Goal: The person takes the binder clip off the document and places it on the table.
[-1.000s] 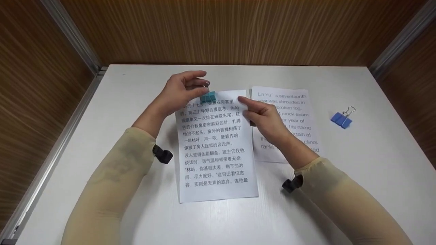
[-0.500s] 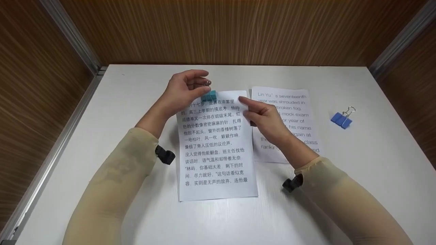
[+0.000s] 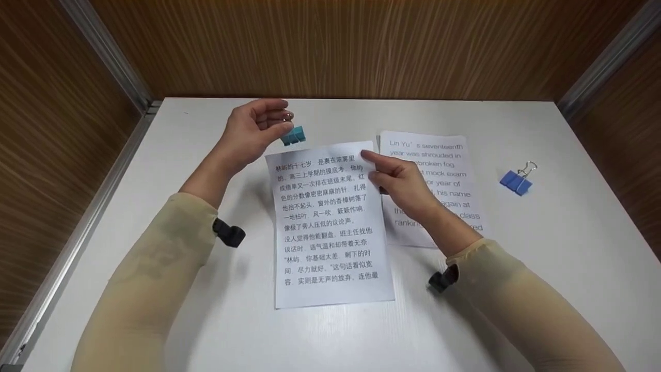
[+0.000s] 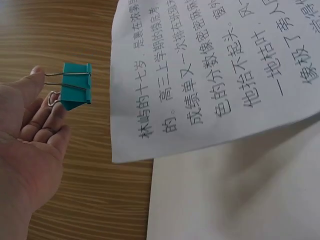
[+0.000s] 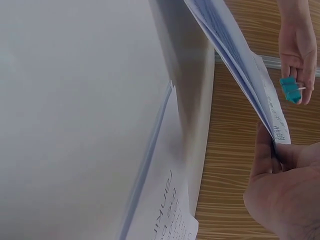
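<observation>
My left hand [image 3: 253, 129] pinches a teal binder clip [image 3: 294, 136] by its wire handles, beyond the top left corner of a stack of printed sheets [image 3: 328, 222]. In the left wrist view the clip [image 4: 76, 86] is apart from the paper's top edge, its handles between thumb and fingers. My right hand [image 3: 405, 183] grips the upper right edge of the sheets, which bear Chinese text. Seen from the right wrist, thumb and fingers pinch several layered sheets [image 5: 240, 65], tilted up off the table.
A second stack with English text [image 3: 428, 155] lies to the right, partly covered by my right hand and forearm. Farther right lies a blue binder clip [image 3: 516, 183] with a wire handle raised. Brown wood-grain panels [image 3: 351, 46] stand along the white table's back and sides.
The teal binder clip has come off the top edge of the Chinese sheets and moved up and left with my left hand. The right hand keeps its hold; the sheets shifted slightly.
</observation>
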Available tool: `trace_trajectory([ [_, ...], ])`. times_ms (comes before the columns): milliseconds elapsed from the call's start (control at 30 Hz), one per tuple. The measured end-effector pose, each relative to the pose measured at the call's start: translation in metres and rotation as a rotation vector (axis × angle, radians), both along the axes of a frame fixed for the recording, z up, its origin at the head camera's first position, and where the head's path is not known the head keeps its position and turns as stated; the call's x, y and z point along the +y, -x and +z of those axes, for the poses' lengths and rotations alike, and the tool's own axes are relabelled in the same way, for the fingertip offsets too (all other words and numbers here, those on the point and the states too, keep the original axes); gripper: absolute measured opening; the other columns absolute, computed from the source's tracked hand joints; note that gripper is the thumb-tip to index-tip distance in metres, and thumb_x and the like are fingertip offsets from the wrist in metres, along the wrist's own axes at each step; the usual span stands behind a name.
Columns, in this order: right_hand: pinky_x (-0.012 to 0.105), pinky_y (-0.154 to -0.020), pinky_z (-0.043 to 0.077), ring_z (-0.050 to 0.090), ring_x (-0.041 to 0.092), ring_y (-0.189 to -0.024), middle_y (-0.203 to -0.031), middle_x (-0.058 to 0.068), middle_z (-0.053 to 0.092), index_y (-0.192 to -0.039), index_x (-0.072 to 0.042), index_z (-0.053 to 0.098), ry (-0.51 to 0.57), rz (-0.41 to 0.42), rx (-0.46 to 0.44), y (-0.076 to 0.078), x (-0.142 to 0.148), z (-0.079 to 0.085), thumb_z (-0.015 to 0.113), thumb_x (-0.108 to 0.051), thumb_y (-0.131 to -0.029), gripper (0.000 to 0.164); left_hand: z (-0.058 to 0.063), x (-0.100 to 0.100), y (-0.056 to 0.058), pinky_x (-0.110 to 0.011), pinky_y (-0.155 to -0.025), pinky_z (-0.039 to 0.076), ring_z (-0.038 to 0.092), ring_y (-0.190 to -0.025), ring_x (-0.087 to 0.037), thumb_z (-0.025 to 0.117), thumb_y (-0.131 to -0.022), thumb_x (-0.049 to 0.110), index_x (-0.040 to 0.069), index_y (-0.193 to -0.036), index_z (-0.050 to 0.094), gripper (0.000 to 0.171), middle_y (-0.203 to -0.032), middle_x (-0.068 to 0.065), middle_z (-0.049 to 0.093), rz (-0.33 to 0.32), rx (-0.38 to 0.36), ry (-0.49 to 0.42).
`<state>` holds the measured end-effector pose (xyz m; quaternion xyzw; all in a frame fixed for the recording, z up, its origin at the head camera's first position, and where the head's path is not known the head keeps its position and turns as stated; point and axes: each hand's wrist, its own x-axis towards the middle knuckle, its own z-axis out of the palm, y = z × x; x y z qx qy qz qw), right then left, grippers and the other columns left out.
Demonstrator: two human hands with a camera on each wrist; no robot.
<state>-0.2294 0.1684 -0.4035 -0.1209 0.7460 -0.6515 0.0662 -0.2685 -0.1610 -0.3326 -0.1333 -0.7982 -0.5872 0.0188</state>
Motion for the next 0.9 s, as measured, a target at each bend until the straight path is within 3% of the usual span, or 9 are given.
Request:
trace_trajectory([
  [133, 0.025, -0.075, 0.055, 0.062, 0.014, -0.084, -0.093, 0.003, 0.066, -0.147, -0.019, 0.066, -0.009, -0.005, -0.016, 0.002, 0.002, -0.002, 0.064, 0.0, -0.103, 0.048, -0.003, -0.022, -0.001, -0.029, -0.109, 0.051, 0.067, -0.125, -0.019, 0.076, -0.101, 0.015, 0.006, -0.145, 0.062, 0.047, -0.136, -0.009, 0.07, 0.014, -0.018, 0.01],
  [267, 0.024, -0.07, 0.051, 0.052, 0.013, -0.074, -0.076, 0.002, 0.047, -0.146, -0.02, 0.067, -0.02, -0.019, -0.017, 0.003, 0.002, -0.004, 0.065, 0.0, -0.102, 0.048, -0.008, -0.045, -0.004, -0.029, -0.11, 0.05, 0.067, -0.126, -0.02, 0.075, -0.101, 0.016, 0.006, -0.146, 0.061, 0.048, -0.138, -0.011, 0.069, 0.036, -0.052, 0.028],
  [433, 0.024, -0.073, 0.055, 0.056, 0.013, -0.076, -0.087, 0.004, 0.061, -0.147, -0.02, 0.066, -0.023, -0.02, -0.023, 0.004, 0.002, -0.005, 0.064, 0.0, -0.103, 0.048, -0.02, -0.073, -0.008, -0.028, -0.11, 0.05, 0.065, -0.128, -0.019, 0.074, -0.102, 0.019, 0.007, -0.148, 0.06, 0.049, -0.14, -0.011, 0.068, 0.066, -0.119, 0.063],
  [633, 0.024, -0.073, 0.053, 0.054, 0.013, -0.074, -0.083, 0.005, 0.057, -0.147, -0.021, 0.065, -0.045, -0.031, -0.032, 0.006, 0.003, -0.008, 0.065, -0.002, -0.102, 0.049, -0.04, -0.103, -0.01, -0.028, -0.11, 0.049, 0.065, -0.128, -0.017, 0.073, -0.104, 0.019, 0.005, -0.149, 0.058, 0.049, -0.142, -0.013, 0.067, 0.08, -0.196, 0.088],
  [800, 0.027, -0.079, 0.057, 0.061, 0.015, -0.082, -0.096, 0.01, 0.066, -0.147, -0.022, 0.065, -0.052, -0.036, -0.044, 0.007, 0.002, -0.009, 0.065, -0.002, -0.103, 0.049, -0.056, -0.118, -0.01, -0.025, -0.108, 0.05, 0.064, -0.129, -0.016, 0.071, -0.104, 0.019, 0.002, -0.151, 0.055, 0.052, -0.146, -0.019, 0.063, 0.087, -0.247, 0.133],
  [900, 0.028, -0.081, 0.058, 0.063, 0.015, -0.085, -0.095, 0.01, 0.066, -0.148, -0.022, 0.064, -0.045, -0.032, -0.048, 0.008, 0.001, -0.009, 0.065, -0.002, -0.103, 0.05, -0.063, -0.123, -0.011, -0.023, -0.107, 0.049, 0.064, -0.129, -0.016, 0.071, -0.105, 0.02, 0.0, -0.152, 0.053, 0.054, -0.147, -0.019, 0.063, 0.089, -0.263, 0.16],
])
